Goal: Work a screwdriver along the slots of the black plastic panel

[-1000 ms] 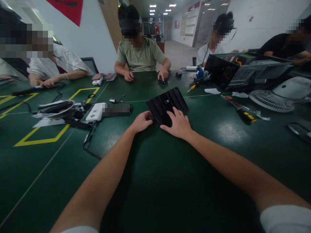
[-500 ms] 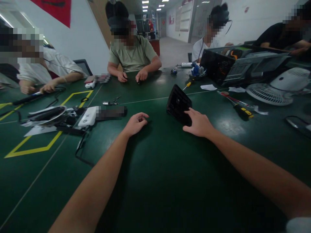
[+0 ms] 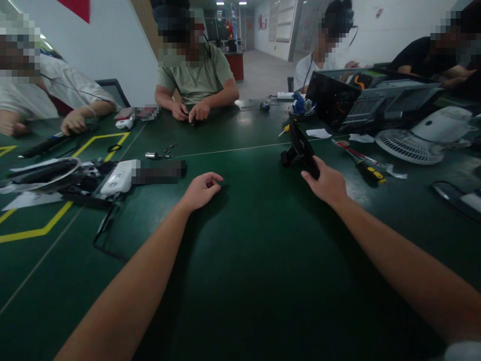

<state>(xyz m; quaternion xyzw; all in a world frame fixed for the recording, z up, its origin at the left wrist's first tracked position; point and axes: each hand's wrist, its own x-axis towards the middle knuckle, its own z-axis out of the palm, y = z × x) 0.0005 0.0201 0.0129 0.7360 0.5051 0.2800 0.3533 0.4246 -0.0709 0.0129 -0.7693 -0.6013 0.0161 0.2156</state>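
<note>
My right hand (image 3: 327,184) grips a black plastic panel (image 3: 300,145) by its near edge and holds it tilted up on edge over the green table (image 3: 248,260), right of centre. My left hand (image 3: 201,189) rests on the table to the left of it, fingers loosely curled, with nothing in it that I can see.
A white device (image 3: 118,176), cables and a grey part (image 3: 41,173) lie at left inside yellow tape lines. Screwdrivers (image 3: 366,165), a white fan grille (image 3: 409,147) and an opened black machine (image 3: 372,100) sit at right. Several other people sit around the table's far side.
My right hand lifted the black panel off the table, swung it to the right and turned it on edge. My left hand let go of it and stayed on the table.
</note>
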